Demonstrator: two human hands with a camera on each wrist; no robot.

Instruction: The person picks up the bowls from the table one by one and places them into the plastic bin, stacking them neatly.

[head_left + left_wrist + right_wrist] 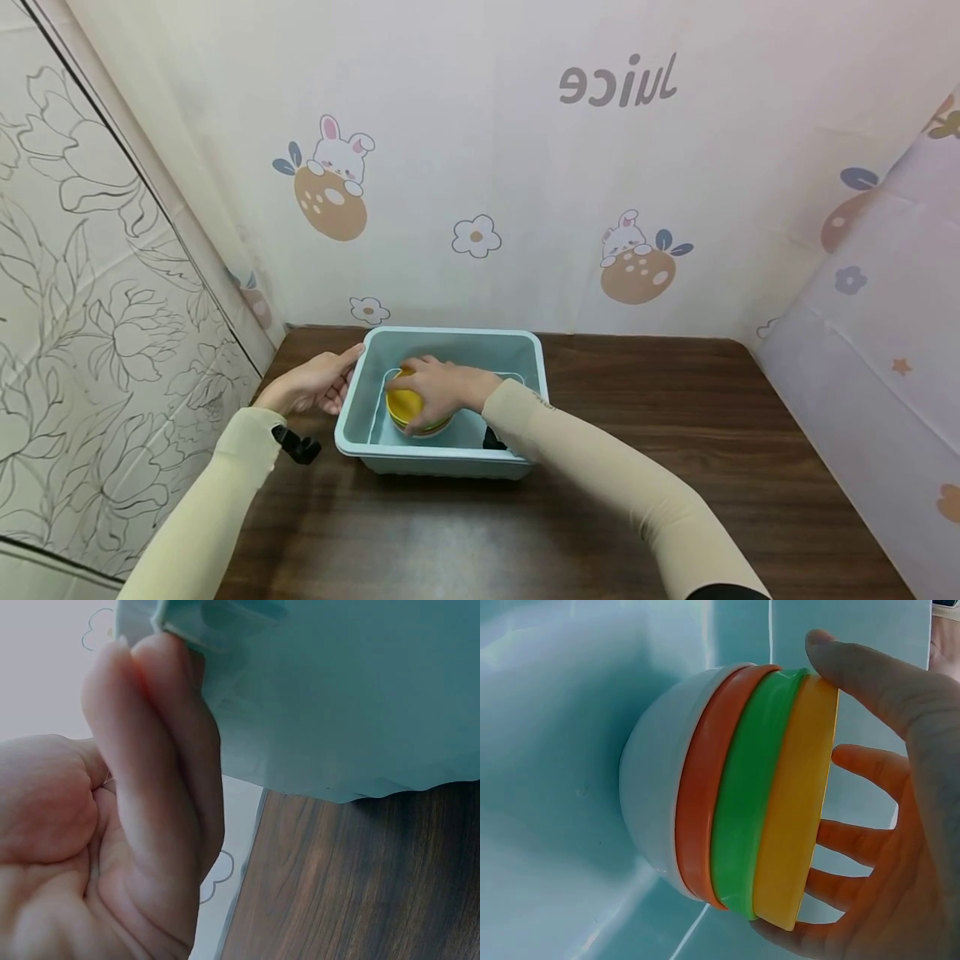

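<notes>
A light blue plastic basin (442,452) stands on the table. At its left rim, my left hand (318,383) holds the edge, its bent fingers (150,735) up against the rim. Inside the basin is a nested stack of bowls: a yellow bowl (795,802) on top, then a green bowl (750,795), an orange bowl (705,795) and a white bowl (656,780). My right hand (442,387) spans the top of this stack. Its thumb (855,667) lies at one side of the yellow rim and the fingers curve round the other; some fingertips are hidden behind that rim.
Under the basin is a dark wood-grain table (645,400). A white printed curtain (480,167) hangs behind its back edge, with more patterned cloth at both sides. A black wrist camera (298,446) is strapped to the left wrist.
</notes>
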